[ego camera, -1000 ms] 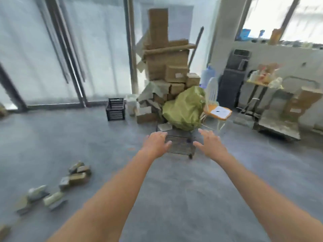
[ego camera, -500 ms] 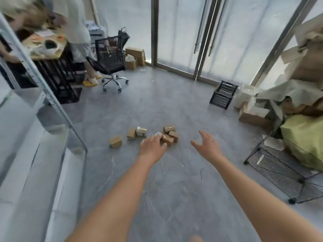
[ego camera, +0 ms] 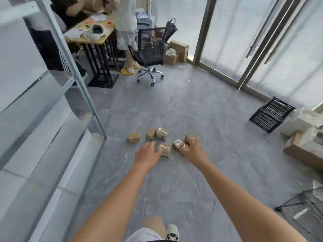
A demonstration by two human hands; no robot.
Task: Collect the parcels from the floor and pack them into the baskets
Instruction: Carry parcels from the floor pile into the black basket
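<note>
Several small brown cardboard parcels lie in a loose cluster on the grey floor ahead of me. One parcel (ego camera: pixel 133 137) sits apart at the left, and a labelled parcel (ego camera: pixel 178 142) is in the middle. My left hand (ego camera: pixel 147 155) reaches out with fingers spread, its fingertips close to a taped parcel (ego camera: pixel 165 149). My right hand (ego camera: pixel 193 151) is spread over the right end of the cluster, partly covering two parcels; whether it grips one is unclear. A black plastic basket (ego camera: pixel 271 114) stands at the right near the glass wall. A wire basket (ego camera: pixel 304 209) is at the lower right.
A metal shelf unit (ego camera: pixel 52 105) fills the left side. A black office chair (ego camera: pixel 150 55), a desk and a standing person are at the back. Cardboard boxes (ego camera: pixel 304 149) pile up at the right. Glass doors line the far wall.
My view has swung left from the box pile to the parcels and I have moved closer. Both hands have reached forward and down to the cluster.
</note>
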